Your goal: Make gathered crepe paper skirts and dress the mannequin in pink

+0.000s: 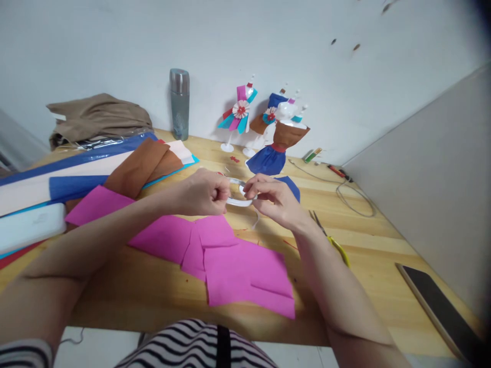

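Above the table, my left hand [209, 192] is curled closed at the left edge of a roll of clear tape [238, 202]. My right hand [273, 200] pinches the roll's right side with thumb and fingers. A small white strand dangles below the roll. Under and in front of my hands lies a long strip of pink crepe paper [245, 276], overlapped in folded pieces across the table. Behind my hands stand small mannequins dressed in paper, the nearest with a brown top and blue skirt [266, 160].
Paper sheets [88, 166], a white case [32, 227] and brown cloth [102, 117] lie left. A bottle [179, 105] stands by the wall. Yellow-handled scissors [337, 249], a cable [356, 209] and a phone [433, 301] lie right.
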Tool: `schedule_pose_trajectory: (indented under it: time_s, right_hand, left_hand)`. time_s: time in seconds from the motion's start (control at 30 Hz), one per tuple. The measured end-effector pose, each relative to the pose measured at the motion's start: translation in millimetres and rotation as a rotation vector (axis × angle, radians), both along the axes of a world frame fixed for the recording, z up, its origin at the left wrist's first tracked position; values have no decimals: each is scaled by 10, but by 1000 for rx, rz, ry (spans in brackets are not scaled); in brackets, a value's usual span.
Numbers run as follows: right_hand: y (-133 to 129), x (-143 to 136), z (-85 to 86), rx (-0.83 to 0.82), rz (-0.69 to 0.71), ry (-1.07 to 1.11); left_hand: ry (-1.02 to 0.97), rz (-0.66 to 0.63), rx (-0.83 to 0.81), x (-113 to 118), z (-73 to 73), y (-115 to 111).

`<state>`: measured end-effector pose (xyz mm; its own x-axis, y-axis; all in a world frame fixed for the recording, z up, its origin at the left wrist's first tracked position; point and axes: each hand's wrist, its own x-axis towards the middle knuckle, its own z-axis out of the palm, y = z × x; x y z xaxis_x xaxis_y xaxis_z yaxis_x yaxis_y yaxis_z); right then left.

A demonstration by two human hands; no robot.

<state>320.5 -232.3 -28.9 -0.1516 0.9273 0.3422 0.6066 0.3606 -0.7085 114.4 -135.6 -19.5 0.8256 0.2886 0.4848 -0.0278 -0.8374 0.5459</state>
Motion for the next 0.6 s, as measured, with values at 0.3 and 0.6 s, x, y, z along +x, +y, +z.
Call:
schedule_pose_trajectory:
  time_s: [0.3, 0.6]
  right_hand:
    - [-4, -45, -4, 153, -19, -110]
    - [-25, 1, 45, 62, -188, 185]
  left_hand:
    - [39, 0, -189, -8, -6, 27]
    - [-23, 103, -279, -59, 92, 40]
